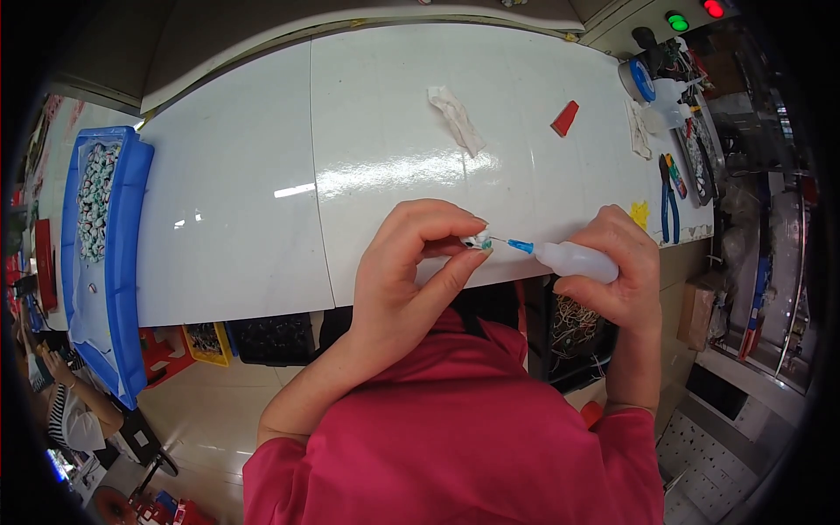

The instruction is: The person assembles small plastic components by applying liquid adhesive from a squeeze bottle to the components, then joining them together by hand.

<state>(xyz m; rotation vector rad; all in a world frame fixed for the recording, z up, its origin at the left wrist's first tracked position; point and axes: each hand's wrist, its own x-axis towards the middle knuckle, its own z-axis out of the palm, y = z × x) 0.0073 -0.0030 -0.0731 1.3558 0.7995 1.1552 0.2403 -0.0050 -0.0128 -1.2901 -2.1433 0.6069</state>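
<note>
Between the thumb and fingertips of my left hand [411, 267] is a small white, green and black part [479, 240], partly covered by the fingers. My right hand [617, 262] is wrapped round a translucent white squeeze bottle [575, 261] lying nearly level. From the bottle a blue needle tip [520, 246] points left, its thin needle reaching to the small part; whether it touches cannot be made out. Both hands are above the near edge of the white table [236, 219]. At the far left, a long blue tray [131, 254] holds many similar small parts [98, 197].
A crumpled white cloth [456, 121] and a red wedge-shaped piece [564, 118] lie farther back. To the right are blue-handled pliers [669, 201], a blue tape roll [643, 80] and a yellow patch [640, 213]. Bins with wires [573, 328] stand below the edge. Another person [83, 402] is at left.
</note>
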